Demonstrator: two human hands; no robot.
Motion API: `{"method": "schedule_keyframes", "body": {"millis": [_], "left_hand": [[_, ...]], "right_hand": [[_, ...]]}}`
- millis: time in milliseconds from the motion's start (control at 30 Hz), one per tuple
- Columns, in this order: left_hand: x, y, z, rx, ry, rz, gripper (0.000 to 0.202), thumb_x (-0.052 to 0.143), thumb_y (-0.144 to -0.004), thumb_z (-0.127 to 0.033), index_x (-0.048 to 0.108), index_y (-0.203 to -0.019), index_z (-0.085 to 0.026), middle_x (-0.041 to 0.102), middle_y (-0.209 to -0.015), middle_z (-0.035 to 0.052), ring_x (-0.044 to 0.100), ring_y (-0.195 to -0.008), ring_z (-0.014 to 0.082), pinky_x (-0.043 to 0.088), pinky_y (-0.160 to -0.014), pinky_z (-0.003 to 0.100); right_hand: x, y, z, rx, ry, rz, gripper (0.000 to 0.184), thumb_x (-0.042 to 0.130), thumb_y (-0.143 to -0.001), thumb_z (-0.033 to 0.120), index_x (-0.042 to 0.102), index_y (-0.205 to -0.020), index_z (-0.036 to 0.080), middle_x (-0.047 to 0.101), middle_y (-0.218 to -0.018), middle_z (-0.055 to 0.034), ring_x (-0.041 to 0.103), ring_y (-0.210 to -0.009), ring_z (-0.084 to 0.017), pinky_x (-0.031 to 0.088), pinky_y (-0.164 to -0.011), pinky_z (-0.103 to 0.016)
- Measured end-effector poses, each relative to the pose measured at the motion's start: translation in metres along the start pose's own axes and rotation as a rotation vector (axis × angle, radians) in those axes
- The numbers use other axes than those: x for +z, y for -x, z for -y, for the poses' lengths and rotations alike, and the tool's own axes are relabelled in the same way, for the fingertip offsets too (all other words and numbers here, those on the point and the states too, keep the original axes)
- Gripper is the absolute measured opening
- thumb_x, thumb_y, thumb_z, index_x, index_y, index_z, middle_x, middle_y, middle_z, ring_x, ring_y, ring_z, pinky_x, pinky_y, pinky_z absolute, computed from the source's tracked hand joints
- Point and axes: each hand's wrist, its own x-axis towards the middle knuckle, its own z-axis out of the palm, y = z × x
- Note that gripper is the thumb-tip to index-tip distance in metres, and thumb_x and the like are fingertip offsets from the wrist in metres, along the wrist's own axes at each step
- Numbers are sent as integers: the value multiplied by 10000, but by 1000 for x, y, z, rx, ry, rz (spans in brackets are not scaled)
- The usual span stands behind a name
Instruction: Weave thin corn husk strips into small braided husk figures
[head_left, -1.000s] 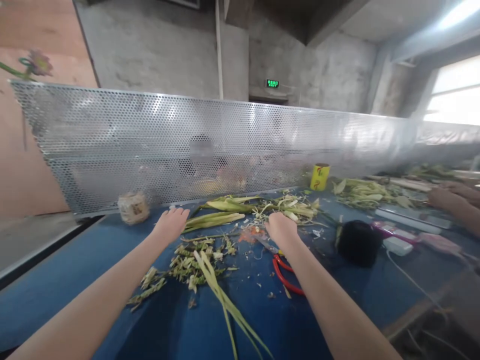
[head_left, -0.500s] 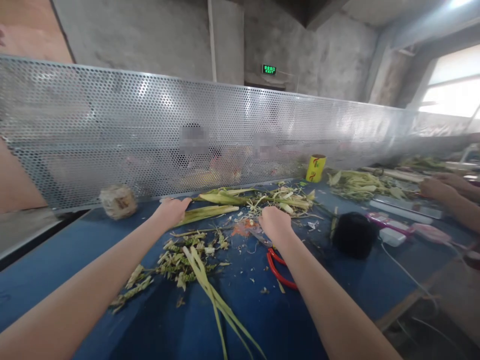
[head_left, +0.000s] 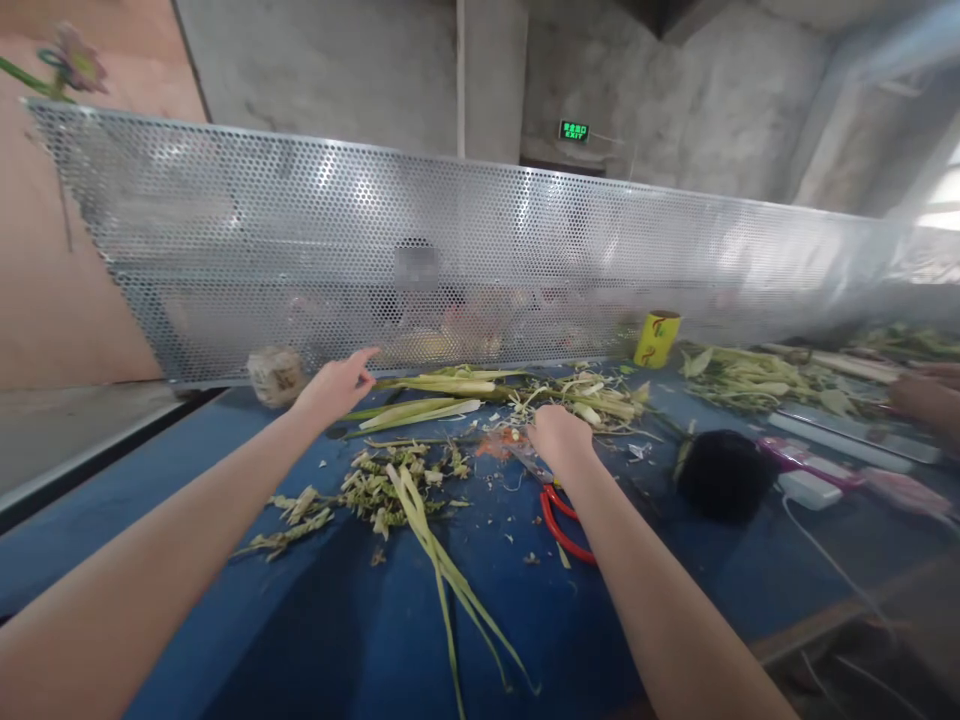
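My left hand (head_left: 336, 388) hovers at the left ends of the pale green leaf strips (head_left: 424, 412), its index finger stretched out and thumb apart, holding nothing. My right hand (head_left: 561, 437) is closed, knuckles up, beside orange scraps (head_left: 504, 442); whatever its fingers hold is hidden. Just below it lie scissors with red handles (head_left: 562, 535), partly covered by my right forearm. Nearer to me is a heap of plaited, dried-looking green pieces (head_left: 386, 488). Several long, thin strips (head_left: 442, 560) run from that heap towards the front of the blue table (head_left: 315, 620).
A perforated metal screen (head_left: 300, 230) closes off the table's back. Along it stand a wrapped roll (head_left: 276, 376) and a yellow can-like cylinder (head_left: 657, 340). To the right are a black fuzzy thing (head_left: 726, 475), a white plug with cable (head_left: 810, 490), more leaves (head_left: 750, 378) and another person's hand (head_left: 926, 398).
My left hand has let go of the leaf strips and lifted slightly, its fingers opening. My right hand stays closed in nearly the same place. The view has turned a little left.
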Motion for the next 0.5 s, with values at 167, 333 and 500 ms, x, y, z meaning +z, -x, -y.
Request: {"method": "schedule_keyframes", "body": {"millis": [167, 333, 500], "left_hand": [[12, 6, -8, 35, 3, 153, 484, 379, -784, -216, 367, -1267, -185, 677, -903, 11, 609, -866, 160, 415, -809, 251], [22, 3, 2, 0, -25, 332, 442, 538, -754, -207, 459, -1181, -126, 640, -911, 69, 598, -826, 165, 465, -744, 276], [30, -20, -1, -11, -70, 265, 324, 473, -825, -306, 486, -1105, -144, 524, -1097, 86, 541, -933, 182, 468, -777, 388]], "right_hand": [[3, 0, 1, -18, -8, 4, 289, 452, -811, 292, 634, -955, 120, 631, -985, -170, 609, -909, -244, 464, -700, -316], [0, 1, 1, -4, -22, 26, 288, 439, -816, 276, 632, -970, 129, 641, -962, -163, 609, -913, -237, 464, -704, -308], [-2, 1, 1, 6, -16, 16, 303, 444, -812, 292, 628, -986, 128, 632, -998, -165, 607, -917, -232, 462, -716, -303]]}}
